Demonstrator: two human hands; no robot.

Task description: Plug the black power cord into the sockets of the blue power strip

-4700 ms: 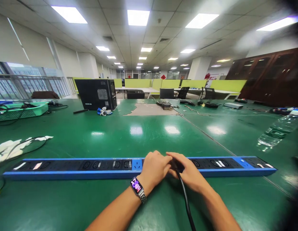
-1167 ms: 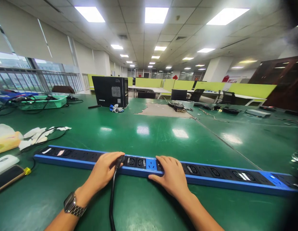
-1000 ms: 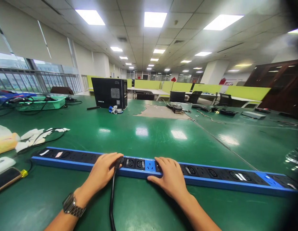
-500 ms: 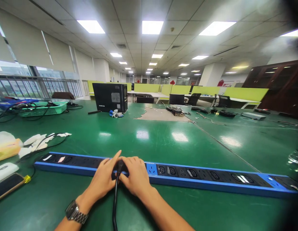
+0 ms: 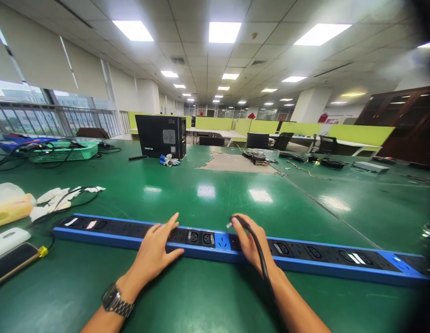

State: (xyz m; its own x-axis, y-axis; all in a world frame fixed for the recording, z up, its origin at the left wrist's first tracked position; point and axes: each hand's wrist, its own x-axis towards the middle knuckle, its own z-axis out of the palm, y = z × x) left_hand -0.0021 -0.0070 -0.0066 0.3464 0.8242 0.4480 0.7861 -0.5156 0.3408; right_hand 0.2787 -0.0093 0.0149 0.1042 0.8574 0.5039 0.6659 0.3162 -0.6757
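Observation:
A long blue-and-black power strip point(image 5: 197, 250) lies across the green table in front of me, with rows of black sockets and a few blue ones. My left hand point(image 5: 156, 247) grips it left of the middle, thumb at the near edge and fingers over the top. Just right of the middle, my right hand point(image 5: 252, 243) is closed on the plug end of a black power cord point(image 5: 262, 266), above the strip. A pale tip shows at the fingers; the plug is mostly hidden. The cord runs back over my right wrist.
A black computer case point(image 5: 161, 136) stands at the back, with blue-and-white gloves point(image 5: 169, 160) before it. On the left are a green basket point(image 5: 67, 152) with cables, white gloves point(image 5: 55, 201) and a phone point(image 5: 14, 263). Loose parts point(image 5: 255, 158) lie at the far side.
The plug has come out of the strip's socket. My right hand has carried it right and up. My left hand stays on the strip, its thumb and index finger now further apart.

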